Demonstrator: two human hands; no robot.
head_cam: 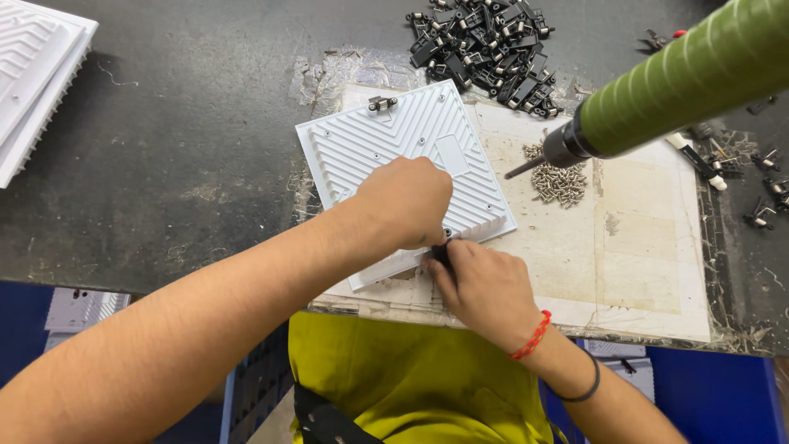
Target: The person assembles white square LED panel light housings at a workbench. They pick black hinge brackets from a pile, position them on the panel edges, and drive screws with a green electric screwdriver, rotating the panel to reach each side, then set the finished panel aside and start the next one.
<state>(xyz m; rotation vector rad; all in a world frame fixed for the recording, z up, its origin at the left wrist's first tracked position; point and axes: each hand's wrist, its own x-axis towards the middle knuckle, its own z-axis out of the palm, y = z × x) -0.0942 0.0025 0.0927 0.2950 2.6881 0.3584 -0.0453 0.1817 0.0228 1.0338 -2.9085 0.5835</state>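
A white square ribbed plate (386, 144) lies tilted on a worn paper mat (633, 247) at the bench's front. A small black and metal latch part (382, 103) sits at its far corner. My left hand (403, 201) rests closed on the plate's near side, fingers at its front edge. My right hand (485, 288) meets it there and pinches a small black latch part (442, 251) against the plate's near corner. Both hands touch at that corner, and the fingertips hide most of the part.
A green electric screwdriver (657, 86) hangs over the mat, its bit pointing at a heap of small screws (559, 181). A pile of black latch parts (489, 45) lies at the back. White ribbed plates (37, 70) are stacked at far left. Loose parts (760, 185) dot the right side.
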